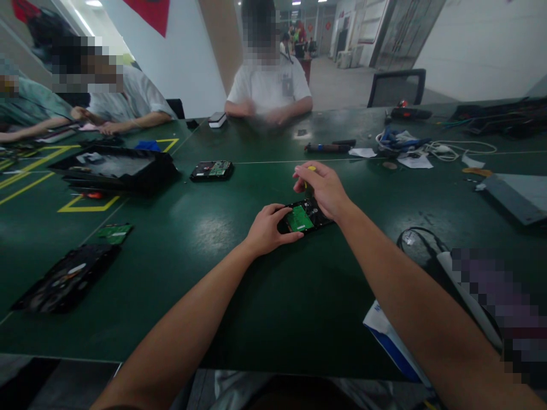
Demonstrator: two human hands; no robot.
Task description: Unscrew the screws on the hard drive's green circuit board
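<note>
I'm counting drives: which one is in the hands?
The centre drive, green board up, held by the left hand; the others lie untouched farther left.

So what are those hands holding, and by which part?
The left hand grips the left end of a black hard drive with a green circuit board; the right hand holds a yellow-handled tool by its handle.

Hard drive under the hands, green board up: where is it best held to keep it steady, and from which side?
Grip the hard drive by its black frame at the near-left end, coming from the left, as the left hand does. It lies flat on the table, so only edges offer a pinch; the right hand with its yellow-handled tool covers the far end.
</note>
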